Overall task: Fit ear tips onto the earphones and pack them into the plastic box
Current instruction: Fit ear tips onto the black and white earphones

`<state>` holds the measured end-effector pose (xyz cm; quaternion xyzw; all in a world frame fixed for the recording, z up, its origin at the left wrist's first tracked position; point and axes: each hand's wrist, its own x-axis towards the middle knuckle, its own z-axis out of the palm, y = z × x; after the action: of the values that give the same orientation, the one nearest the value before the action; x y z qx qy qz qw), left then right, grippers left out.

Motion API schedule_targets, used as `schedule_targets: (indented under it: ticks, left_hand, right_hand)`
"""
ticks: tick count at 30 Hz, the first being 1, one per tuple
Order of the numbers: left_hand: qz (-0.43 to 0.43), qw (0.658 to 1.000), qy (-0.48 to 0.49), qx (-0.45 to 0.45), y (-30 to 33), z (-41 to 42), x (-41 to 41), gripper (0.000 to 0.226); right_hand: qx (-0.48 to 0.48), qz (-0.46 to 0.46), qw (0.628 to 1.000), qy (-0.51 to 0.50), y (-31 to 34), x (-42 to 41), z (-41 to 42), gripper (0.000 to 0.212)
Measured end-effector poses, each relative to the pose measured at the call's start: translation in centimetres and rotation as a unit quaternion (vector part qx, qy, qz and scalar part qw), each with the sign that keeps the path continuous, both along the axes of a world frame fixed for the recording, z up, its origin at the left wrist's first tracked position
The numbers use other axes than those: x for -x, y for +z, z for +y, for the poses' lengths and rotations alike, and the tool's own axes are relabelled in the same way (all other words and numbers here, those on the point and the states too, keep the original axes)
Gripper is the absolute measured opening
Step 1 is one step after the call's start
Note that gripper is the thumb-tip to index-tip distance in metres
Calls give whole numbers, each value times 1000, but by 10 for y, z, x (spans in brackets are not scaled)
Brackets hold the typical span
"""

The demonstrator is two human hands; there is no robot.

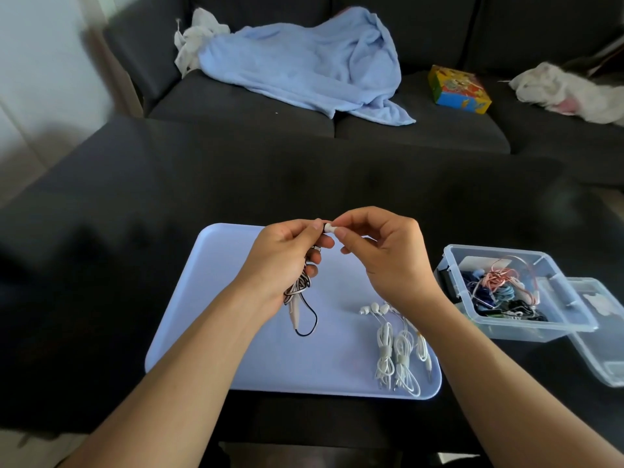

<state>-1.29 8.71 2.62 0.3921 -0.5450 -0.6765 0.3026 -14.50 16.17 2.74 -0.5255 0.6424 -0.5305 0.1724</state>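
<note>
My left hand (287, 258) grips a bundled black-and-white earphone (299, 288) above the pale blue tray (236, 349); its cable and plug dangle below the palm. The earbud end sticks up between my left thumb and forefinger. My right hand (381, 255) pinches a small white ear tip (329, 228) right against that earbud. Several white earphones (395, 346) with tips on lie coiled on the tray's right side. A clear plastic box (526, 329) right of the tray holds a tangle of coloured earphones.
The box's clear lid (601, 349) lies beside it at the right edge. Everything rests on a dark ottoman. Behind are a dark sofa with a light blue blanket (304, 62), a colourful carton (459, 89) and white cloths.
</note>
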Motion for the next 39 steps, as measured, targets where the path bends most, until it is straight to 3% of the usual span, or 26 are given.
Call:
schedule_targets:
  ticks: [10,17,20,39]
  left_hand:
    - [-3,1000,-9,13,-2,-3,-3,14]
    - [-7,1000,-5,-1,-1,-4,-2,13]
    - [-5,1000,-5,-4,-1,-4,-3,12]
    - [25,997,-69,-34,3,-7,-10,16]
  right_hand:
    - [-1,-23,1000,4,1,3,1,11]
    - [34,68,997,-20,-3,3,3,13]
    - [49,66,996,-28,-4,2,3,14]
    - [-5,-208,978,27,6,10,6,20]
